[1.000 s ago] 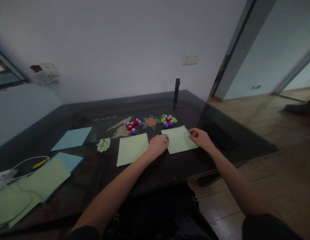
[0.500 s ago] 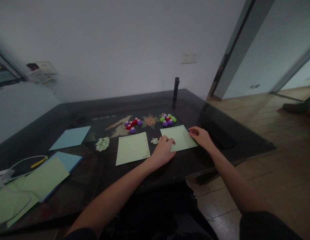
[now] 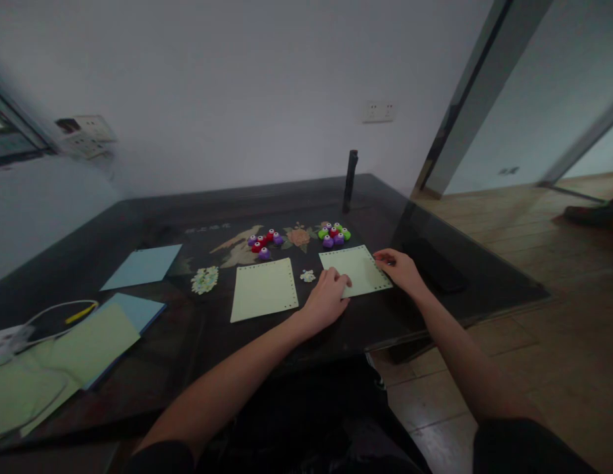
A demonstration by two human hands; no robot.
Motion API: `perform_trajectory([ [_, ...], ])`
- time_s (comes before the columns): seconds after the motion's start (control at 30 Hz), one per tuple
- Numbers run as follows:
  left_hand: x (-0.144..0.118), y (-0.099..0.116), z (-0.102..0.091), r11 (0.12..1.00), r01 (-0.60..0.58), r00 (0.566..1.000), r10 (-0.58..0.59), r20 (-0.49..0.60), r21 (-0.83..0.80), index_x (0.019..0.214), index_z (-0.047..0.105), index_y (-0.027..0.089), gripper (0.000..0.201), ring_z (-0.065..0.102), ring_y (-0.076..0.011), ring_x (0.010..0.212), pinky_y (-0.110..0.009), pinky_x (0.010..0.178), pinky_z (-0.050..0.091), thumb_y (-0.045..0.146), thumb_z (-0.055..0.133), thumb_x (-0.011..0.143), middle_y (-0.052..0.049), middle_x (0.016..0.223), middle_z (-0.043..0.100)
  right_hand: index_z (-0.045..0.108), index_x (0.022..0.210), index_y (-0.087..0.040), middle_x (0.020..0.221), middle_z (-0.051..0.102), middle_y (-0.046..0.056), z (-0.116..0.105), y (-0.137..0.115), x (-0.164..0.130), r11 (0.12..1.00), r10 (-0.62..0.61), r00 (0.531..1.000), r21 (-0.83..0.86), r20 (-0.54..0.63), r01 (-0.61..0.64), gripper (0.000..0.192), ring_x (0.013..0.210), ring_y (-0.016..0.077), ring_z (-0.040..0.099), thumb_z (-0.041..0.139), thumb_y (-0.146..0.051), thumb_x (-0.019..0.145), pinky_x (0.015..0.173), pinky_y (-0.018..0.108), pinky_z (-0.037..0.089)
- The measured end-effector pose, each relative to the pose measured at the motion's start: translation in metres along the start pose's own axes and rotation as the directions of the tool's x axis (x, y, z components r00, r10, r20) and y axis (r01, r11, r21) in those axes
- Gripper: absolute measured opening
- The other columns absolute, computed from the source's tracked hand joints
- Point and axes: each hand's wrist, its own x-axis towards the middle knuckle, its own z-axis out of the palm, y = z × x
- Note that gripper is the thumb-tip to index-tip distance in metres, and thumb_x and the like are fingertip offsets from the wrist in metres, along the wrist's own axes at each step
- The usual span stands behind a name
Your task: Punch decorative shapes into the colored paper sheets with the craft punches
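Left hand (image 3: 327, 301) flat on the near-left corner of a pale green perforated sheet (image 3: 356, 270), grip released. Right hand (image 3: 399, 270) pressing the sheet's right edge — fingers loose, grasping nothing. Sheet lying on the dark surface (image 3: 138, 224), right of a second green sheet (image 3: 264, 289). Small punches (image 3: 334, 234) clustered just behind. Faint pale writing on the surface — unreadable.

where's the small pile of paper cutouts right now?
Head view, table centre: the small white cutout pile lies between the two pale green sheets, just beside the left hand.
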Motion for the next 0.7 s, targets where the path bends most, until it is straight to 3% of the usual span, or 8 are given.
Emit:
perform_trajectory([
  [0.13,0.001,0.002,-0.013,1.0,0.01,1.0,-0.01,-0.019,0.01,0.112,0.052,0.021,0.036,0.046,-0.0242,0.105,-0.039,0.094,0.041,0.024,0.061,0.077,-0.008,0.106,0.047,0.067,0.089,-0.016,0.088,0.069,0.008,0.0,0.002,0.0,1.0,0.005,1.0,0.005,-0.026,-0.005,0.023,0.075,0.0192,0.062,0.061,-0.027,0.07,0.074,0.035,0.048],
  [0.23,-0.003,-0.01,-0.036,1.0,-0.012,0.998,0.012,-0.059,0.005,0.109,0.055,0.021,0.028,0.049,-0.0221,0.102,-0.037,0.093,0.042,0.024,0.056,0.081,-0.007,0.103,0.049,0.068,0.09,-0.017,0.091,0.068,0.009,-0.002,-0.002,0.001,0.999,-0.04,0.997,0.012,-0.071,0.041,0.024,0.078,0.0203,0.061,0.06,-0.029,0.072,0.074,0.036,0.048],
  [0.33,-0.017,-0.043,-0.066,0.999,0.006,0.992,-0.001,-0.13,0.035,0.102,0.057,0.02,0.02,0.052,-0.0203,0.099,-0.034,0.089,0.044,0.023,0.05,0.084,-0.007,0.101,0.052,0.068,0.091,-0.017,0.093,0.066,0.009,0.001,-0.015,0.001,0.995,-0.085,0.993,0.051,-0.08,0.089,0.023,0.081,0.0206,0.061,0.058,-0.029,0.073,0.072,0.034,0.048],
  [0.4,-0.03,-0.075,-0.085,0.993,0.085,0.979,-0.069,-0.191,0.078,0.097,0.058,0.019,0.017,0.052,-0.0206,0.1,-0.035,0.09,0.043,0.022,0.049,0.084,-0.006,0.1,0.055,0.068,0.089,-0.018,0.093,0.065,0.009,0.006,-0.032,0.002,0.988,-0.117,0.991,0.09,-0.061,0.123,0.021,0.082,0.0206,0.06,0.058,-0.029,0.074,0.071,0.034,0.049],
  [0.53,-0.057,-0.138,-0.105,0.954,0.245,0.946,-0.196,-0.26,0.172,0.1,0.058,0.02,0.021,0.051,-0.0237,0.109,-0.041,0.097,0.039,0.018,0.05,0.081,-0.007,0.106,0.059,0.068,0.09,-0.02,0.096,0.066,0.007,0.032,-0.077,0.003,0.963,-0.232,0.97,0.158,0.076,0.218,0.018,0.089,0.0203,0.06,0.058,-0.027,0.077,0.071,0.032,0.05],
  [0.6,-0.065,-0.158,-0.107,0.936,0.297,0.936,-0.245,-0.252,0.192,0.103,0.058,0.019,0.023,0.051,-0.0249,0.109,-0.043,0.097,0.039,0.022,0.051,0.081,-0.009,0.108,0.06,0.068,0.092,-0.02,0.097,0.067,0.007,0.052,-0.099,0.007,0.943,-0.313,0.934,0.172,0.174,0.284,0.018,0.088,0.0193,0.061,0.057,-0.024,0.079,0.07,0.031,0.049],
  [0.7,-0.071,-0.171,-0.105,0.923,0.305,0.945,-0.263,-0.193,0.234,0.107,0.058,0.02,0.03,0.05,-0.0271,0.112,-0.044,0.097,0.039,0.034,0.056,0.081,-0.01,0.112,0.059,0.068,0.094,-0.017,0.096,0.068,0.007,0.086,-0.124,0.019,0.904,-0.426,0.849,0.131,0.312,0.406,0.017,0.087,0.0191,0.061,0.06,-0.02,0.078,0.072,0.03,0.048],
])
